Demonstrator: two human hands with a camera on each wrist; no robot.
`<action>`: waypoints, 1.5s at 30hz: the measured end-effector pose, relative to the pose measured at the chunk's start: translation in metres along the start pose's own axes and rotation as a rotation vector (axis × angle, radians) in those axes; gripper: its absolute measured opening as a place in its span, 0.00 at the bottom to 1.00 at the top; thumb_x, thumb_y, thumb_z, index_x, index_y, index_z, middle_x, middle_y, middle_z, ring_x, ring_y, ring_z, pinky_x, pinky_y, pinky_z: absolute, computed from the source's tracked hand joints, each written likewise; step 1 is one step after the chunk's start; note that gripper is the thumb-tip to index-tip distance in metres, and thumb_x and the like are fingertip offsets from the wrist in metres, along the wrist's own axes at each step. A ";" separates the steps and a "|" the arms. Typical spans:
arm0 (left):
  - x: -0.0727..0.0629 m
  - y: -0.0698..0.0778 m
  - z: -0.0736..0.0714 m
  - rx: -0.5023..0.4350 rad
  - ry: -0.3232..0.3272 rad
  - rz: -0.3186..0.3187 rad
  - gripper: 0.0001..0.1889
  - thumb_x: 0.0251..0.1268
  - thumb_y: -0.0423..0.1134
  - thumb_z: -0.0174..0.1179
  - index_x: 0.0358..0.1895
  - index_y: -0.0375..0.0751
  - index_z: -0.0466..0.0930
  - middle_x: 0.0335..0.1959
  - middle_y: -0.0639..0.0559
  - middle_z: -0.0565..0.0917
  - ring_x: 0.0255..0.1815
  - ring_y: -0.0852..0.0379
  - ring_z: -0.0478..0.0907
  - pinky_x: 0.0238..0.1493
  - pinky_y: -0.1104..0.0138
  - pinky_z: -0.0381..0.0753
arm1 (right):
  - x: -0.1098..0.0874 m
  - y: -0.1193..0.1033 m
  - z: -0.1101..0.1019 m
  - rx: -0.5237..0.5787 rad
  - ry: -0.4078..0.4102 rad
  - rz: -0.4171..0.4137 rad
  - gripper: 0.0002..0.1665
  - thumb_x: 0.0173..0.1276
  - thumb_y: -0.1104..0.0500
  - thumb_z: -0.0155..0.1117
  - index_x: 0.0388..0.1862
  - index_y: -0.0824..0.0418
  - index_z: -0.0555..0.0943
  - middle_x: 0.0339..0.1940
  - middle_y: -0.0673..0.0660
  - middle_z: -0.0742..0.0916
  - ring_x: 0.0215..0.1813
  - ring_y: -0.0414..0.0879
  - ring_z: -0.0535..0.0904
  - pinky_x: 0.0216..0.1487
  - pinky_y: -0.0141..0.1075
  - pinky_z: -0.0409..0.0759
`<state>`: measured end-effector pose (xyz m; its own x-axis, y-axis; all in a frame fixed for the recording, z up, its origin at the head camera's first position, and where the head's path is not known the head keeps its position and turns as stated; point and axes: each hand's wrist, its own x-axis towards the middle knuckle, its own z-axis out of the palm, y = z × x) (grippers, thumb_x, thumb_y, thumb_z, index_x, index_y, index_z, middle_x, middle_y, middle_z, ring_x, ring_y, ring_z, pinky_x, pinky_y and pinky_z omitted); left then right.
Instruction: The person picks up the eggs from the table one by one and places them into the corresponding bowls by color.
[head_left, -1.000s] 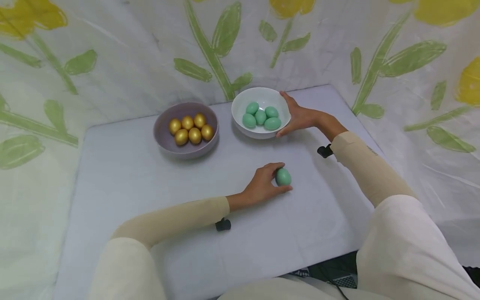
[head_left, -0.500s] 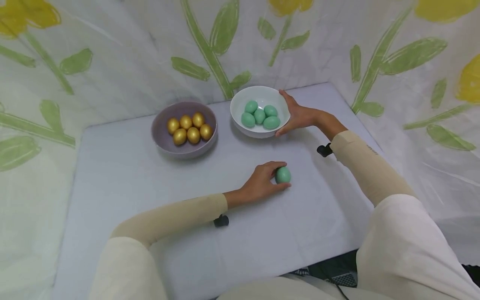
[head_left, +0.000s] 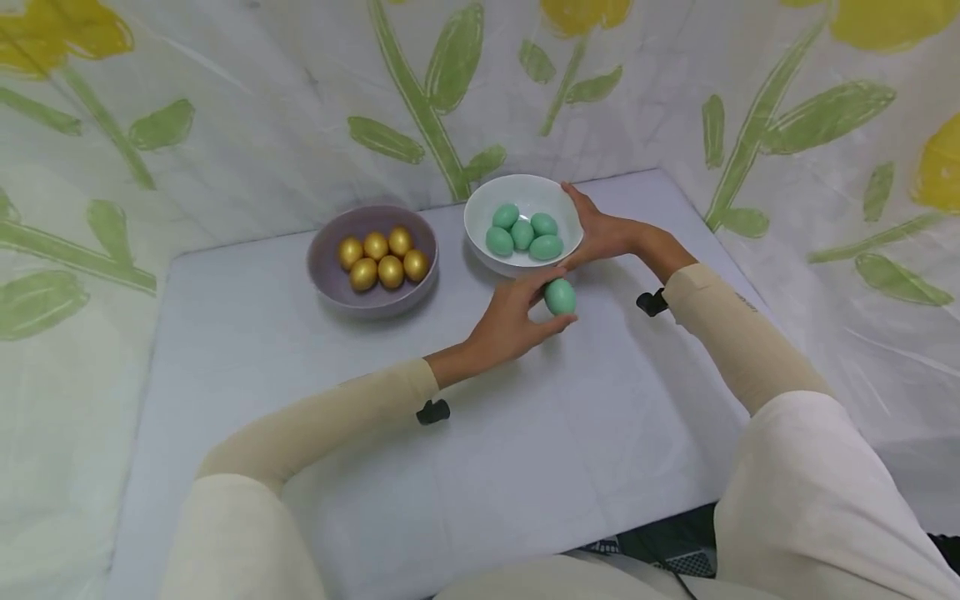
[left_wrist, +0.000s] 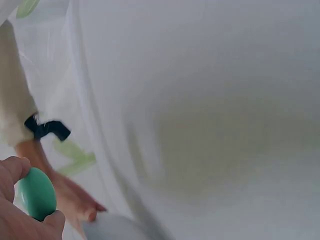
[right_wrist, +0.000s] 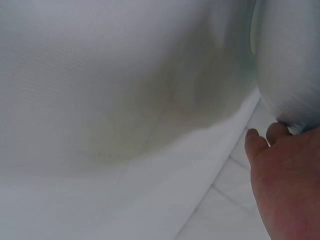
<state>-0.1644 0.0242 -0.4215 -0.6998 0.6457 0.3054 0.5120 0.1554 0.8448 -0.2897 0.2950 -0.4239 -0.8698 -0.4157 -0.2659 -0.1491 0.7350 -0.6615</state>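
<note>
Between thumb and fingers my left hand [head_left: 508, 323] pinches a green egg [head_left: 560, 297], held just in front of the white bowl [head_left: 486, 250]. The same egg [left_wrist: 38, 194] shows at the lower left of the left wrist view. My right hand [head_left: 600, 233] grips the right side of the white bowl, thumb at its near side and fingers at the far rim. Several green eggs [head_left: 522, 234] lie in that bowl. In the right wrist view the right hand [right_wrist: 290, 175] touches the bowl's outer wall [right_wrist: 290, 60].
A purple bowl [head_left: 375, 308] holding several gold eggs [head_left: 390, 272] stands left of the white one. Both are near the back edge of the white-covered table [head_left: 480, 467]. Behind hangs a sheet [head_left: 277, 125] painted with flowers.
My left hand has lifted the green egg off the table and carried it away from me toward the white bowl. The right hand has stayed on the bowl.
</note>
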 end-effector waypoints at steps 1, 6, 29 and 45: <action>0.004 0.002 -0.005 0.006 0.018 0.009 0.35 0.69 0.40 0.74 0.75 0.34 0.72 0.73 0.43 0.76 0.73 0.58 0.74 0.69 0.72 0.73 | 0.000 0.000 -0.001 -0.001 0.002 -0.005 0.90 0.55 0.43 0.87 0.85 0.46 0.19 0.87 0.59 0.35 0.87 0.59 0.38 0.83 0.62 0.47; 0.031 0.001 -0.030 0.103 0.098 0.036 0.35 0.68 0.41 0.75 0.74 0.35 0.73 0.72 0.44 0.78 0.72 0.57 0.75 0.68 0.72 0.74 | 0.000 0.001 -0.003 0.006 0.006 -0.011 0.90 0.54 0.45 0.87 0.86 0.46 0.20 0.88 0.59 0.35 0.87 0.60 0.40 0.83 0.62 0.49; 0.118 -0.046 -0.080 0.606 -0.462 -0.122 0.32 0.69 0.39 0.74 0.72 0.31 0.75 0.71 0.40 0.78 0.74 0.45 0.72 0.76 0.58 0.69 | 0.001 0.005 0.001 0.040 -0.012 -0.005 0.91 0.56 0.45 0.87 0.84 0.44 0.17 0.87 0.54 0.31 0.87 0.55 0.34 0.83 0.61 0.48; 0.128 -0.053 -0.079 0.711 -0.611 -0.162 0.22 0.68 0.34 0.73 0.65 0.39 0.84 0.57 0.47 0.85 0.57 0.52 0.76 0.71 0.54 0.71 | 0.001 -0.018 0.001 0.039 -0.042 -0.017 0.91 0.57 0.44 0.87 0.85 0.47 0.17 0.87 0.54 0.29 0.87 0.56 0.31 0.84 0.61 0.45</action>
<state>-0.3201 0.0397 -0.3923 -0.5104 0.8244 -0.2445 0.7556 0.5658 0.3301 -0.2874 0.2808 -0.4128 -0.8468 -0.4506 -0.2827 -0.1446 0.7064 -0.6928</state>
